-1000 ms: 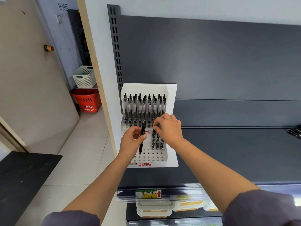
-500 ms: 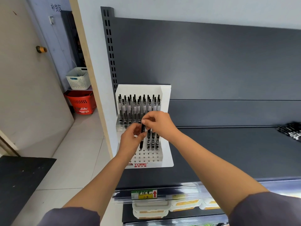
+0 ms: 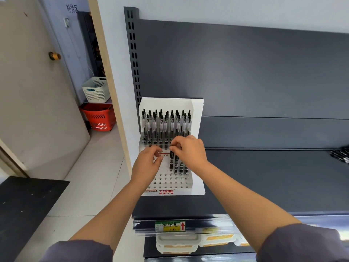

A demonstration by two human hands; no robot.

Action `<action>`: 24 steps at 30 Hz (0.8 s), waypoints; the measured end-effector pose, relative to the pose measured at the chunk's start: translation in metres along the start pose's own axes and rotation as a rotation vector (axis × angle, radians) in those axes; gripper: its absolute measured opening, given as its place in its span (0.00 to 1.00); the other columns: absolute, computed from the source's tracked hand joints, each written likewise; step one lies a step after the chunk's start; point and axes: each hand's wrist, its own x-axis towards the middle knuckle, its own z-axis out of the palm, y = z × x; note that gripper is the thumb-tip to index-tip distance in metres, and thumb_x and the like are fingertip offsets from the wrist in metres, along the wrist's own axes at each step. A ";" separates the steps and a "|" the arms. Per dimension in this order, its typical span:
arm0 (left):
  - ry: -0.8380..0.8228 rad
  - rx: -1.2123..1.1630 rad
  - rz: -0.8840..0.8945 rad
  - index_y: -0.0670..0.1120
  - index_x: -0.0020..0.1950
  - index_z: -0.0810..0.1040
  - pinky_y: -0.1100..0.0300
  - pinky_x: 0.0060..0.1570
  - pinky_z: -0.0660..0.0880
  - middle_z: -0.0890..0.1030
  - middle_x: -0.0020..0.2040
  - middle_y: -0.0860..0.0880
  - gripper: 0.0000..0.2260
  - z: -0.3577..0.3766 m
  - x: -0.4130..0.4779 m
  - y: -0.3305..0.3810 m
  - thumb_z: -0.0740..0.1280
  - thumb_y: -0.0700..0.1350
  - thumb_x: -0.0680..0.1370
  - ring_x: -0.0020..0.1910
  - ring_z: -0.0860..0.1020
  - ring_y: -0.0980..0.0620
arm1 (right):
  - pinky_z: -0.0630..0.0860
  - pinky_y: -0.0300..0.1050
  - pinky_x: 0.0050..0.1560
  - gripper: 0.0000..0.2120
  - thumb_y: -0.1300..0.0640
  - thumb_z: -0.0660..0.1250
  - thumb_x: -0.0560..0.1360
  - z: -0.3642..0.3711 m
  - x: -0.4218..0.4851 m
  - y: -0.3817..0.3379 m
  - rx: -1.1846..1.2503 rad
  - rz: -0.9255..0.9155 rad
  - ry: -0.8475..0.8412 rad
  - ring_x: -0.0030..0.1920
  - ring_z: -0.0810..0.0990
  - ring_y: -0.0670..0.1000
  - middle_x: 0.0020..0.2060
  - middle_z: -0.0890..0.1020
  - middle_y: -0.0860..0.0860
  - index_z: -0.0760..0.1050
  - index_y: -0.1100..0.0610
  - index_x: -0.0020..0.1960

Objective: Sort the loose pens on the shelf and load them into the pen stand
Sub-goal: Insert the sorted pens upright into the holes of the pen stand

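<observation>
Just below the centre of the frame, the grip of the right hand [image 3: 190,152] pinches the top end of a dark pen [image 3: 171,160] between thumb and forefinger. The pen hangs near upright, its lower end at the perforated front tier of the white pen stand [image 3: 197,114]; I cannot tell whether the tip is in a hole. Held so high, the free end could swing, skid across the plastic between holes or land in the wrong one. Just to its right stand a few seated pens [image 3: 181,167], almost touching it, so a sideways nudge might tilt or lift them. The left hand [image 3: 147,165] sits beside the stand's front, fingers loosely curled on nothing visible and not clearly bracing it, so a hard downward push may shift the light stand on the dark shelf [image 3: 264,176]. More loose pens [image 3: 340,156] lie at the far right edge, well apart, and a hurried reach there might roll them off.
</observation>
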 end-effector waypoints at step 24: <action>-0.006 0.500 0.469 0.49 0.54 0.76 0.52 0.48 0.67 0.79 0.48 0.50 0.07 0.075 0.024 0.128 0.60 0.48 0.79 0.51 0.75 0.45 | 0.70 0.49 0.53 0.13 0.49 0.59 0.79 -0.088 -0.047 0.125 -0.240 -0.023 0.052 0.57 0.72 0.54 0.58 0.75 0.48 0.76 0.50 0.60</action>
